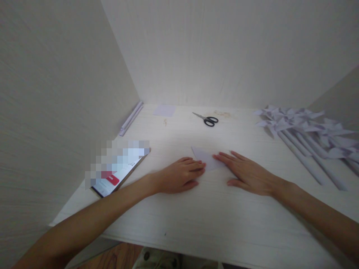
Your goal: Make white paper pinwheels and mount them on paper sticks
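A pale lilac piece of paper (206, 157), folded to a triangle by its outline, lies flat on the white table between my hands. On its left part rest the fingers of my left hand (182, 175), stretched out and palm down. My right hand (246, 173) touches the right side of the paper with its fingertips, its thumb held apart from the fingers. Part of the paper is hidden under the fingers of both hands.
Black-handled scissors (209, 121) lie beyond the paper. A lilac sheet (165, 110) and rolled paper tubes (131, 118) are at the back left. A lit phone (123, 175) is near my left forearm. Several paper pinwheels (297, 123) on paper sticks lie at the right.
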Tool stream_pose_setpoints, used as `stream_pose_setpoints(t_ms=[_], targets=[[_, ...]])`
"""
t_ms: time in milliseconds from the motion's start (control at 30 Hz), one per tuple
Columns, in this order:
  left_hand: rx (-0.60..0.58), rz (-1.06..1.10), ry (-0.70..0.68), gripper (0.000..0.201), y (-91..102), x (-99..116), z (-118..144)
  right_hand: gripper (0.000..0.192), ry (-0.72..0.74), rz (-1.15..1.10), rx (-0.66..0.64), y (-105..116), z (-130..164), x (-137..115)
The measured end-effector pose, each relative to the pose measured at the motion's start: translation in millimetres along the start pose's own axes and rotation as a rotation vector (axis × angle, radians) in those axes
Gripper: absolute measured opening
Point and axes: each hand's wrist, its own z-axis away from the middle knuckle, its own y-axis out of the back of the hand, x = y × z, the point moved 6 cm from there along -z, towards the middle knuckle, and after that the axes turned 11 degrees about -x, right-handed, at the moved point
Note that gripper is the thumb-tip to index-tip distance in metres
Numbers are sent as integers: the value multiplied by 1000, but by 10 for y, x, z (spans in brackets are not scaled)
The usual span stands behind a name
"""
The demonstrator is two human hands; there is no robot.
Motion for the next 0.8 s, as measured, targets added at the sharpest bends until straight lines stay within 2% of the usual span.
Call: stream_pose_setpoints(t_ms=[300,500,633,800], targets=[[26,3,-8,39,-12,-10,0,69,-85,17,-39,-36,316,17],[55,18,-15,38,-16,-25,17,66,-148,8,-3,-72,467,3],[88,13,-5,35,-4,-31,2,62,-169,50,61,-64,395,-63],[106,-19,10,32,-4,-4,-42,63,-185,46,156,5,140,-282]])
